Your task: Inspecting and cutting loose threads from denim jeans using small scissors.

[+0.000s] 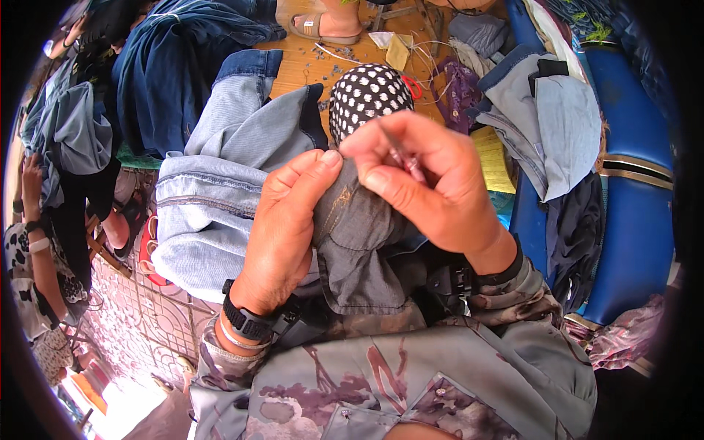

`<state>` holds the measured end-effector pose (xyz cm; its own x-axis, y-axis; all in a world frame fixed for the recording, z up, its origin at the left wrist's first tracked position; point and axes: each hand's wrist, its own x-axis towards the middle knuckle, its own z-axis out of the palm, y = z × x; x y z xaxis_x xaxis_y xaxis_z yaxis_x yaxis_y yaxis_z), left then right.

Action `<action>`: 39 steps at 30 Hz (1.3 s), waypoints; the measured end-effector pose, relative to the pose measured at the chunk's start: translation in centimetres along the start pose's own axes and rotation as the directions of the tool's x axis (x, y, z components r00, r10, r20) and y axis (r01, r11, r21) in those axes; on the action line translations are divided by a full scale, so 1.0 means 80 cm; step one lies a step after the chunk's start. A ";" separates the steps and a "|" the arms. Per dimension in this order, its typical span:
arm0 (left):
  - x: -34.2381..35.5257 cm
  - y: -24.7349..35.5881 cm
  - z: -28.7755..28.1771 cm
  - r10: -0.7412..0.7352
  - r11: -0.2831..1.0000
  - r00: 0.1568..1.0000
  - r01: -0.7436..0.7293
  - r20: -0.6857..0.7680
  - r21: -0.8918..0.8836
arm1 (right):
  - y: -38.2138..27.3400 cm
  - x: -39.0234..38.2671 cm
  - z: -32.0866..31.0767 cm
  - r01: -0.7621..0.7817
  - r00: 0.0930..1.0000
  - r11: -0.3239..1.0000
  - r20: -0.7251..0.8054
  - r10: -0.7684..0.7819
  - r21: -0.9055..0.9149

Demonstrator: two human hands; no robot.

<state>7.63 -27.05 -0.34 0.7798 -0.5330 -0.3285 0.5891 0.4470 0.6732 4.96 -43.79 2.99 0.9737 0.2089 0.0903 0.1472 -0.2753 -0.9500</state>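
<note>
Just below the spotted black-and-white mound (pixel 367 92), pinching the upper edge of grey cloth (pixel 363 253) between thumb and forefinger of the left hand (pixel 282 213), its other fingers curled together. Below the mound and slightly rightward, gripping a small thin tool (pixel 402 155) in the right hand (pixel 436 183), thumb and bent fingers closed around it. Blurred at the forefinger's tip; impossible to tell whether touching cloth there or only just beside the left thumb. Letting the cloth's squared lower edge hang loose toward the lap, below the mound. Hemmed in left of the mound by pale blue denim (pixel 220 191), with darker denim (pixel 161 77) beyond. Bounded well to its right by a blue padded shape (pixel 634 242), with light denim (pixel 565 128) just inside. Roomier above the mound, over orange-brown board (pixel 293 64) strewn with scraps, as far as another person's sandalled foot (pixel 334 26).
</note>
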 end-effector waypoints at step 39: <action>-0.002 0.002 0.009 0.006 0.992 1.000 -0.004 -0.019 0.129 | -0.017 -0.003 -0.037 0.169 0.984 0.928 0.113 -0.139 -0.333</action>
<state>7.47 -27.44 0.29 0.7874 -0.5166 -0.3365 0.5537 0.3525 0.7544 5.05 -46.21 5.16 0.9178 0.3503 0.1871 0.3593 -0.5320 -0.7667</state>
